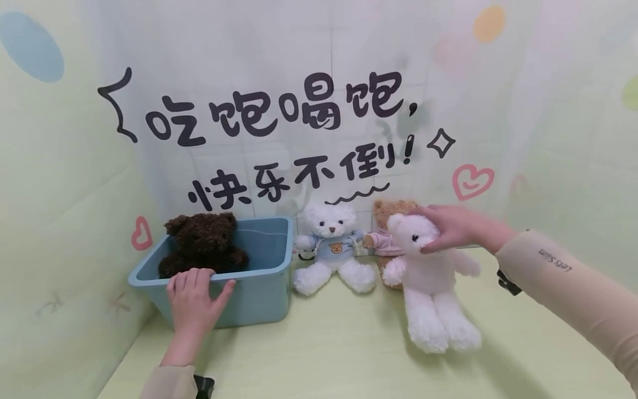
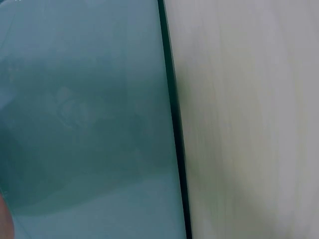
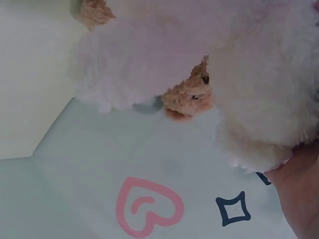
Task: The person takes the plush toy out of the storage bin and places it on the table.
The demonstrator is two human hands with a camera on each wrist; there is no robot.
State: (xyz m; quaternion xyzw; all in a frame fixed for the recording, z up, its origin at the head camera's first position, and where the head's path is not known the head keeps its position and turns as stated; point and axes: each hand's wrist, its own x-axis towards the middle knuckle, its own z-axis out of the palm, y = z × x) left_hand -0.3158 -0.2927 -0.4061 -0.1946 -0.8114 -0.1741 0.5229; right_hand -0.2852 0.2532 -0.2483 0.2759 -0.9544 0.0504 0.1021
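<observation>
My left hand [image 1: 191, 299] grips the front rim of a blue plastic bin [image 1: 259, 302], the fingers bent over the edge and the thumb along the outer wall. A dark brown teddy bear [image 1: 201, 238] sits inside that bin. On the right, my right hand [image 1: 456, 227] holds a white and pale pink teddy bear [image 1: 431, 282] by its head, its legs hanging down; the right wrist view shows its fluffy fur [image 3: 264, 84] close up. Behind it, a light brown teddy bear [image 1: 389, 213] in a pink top is partly hidden.
A white teddy bear [image 1: 331, 244] in a blue top sits between the bin and the held bear. All stand on a pale table [image 1: 329, 360]. A printed curtain [image 1: 279, 50] with lettering and hearts hangs behind.
</observation>
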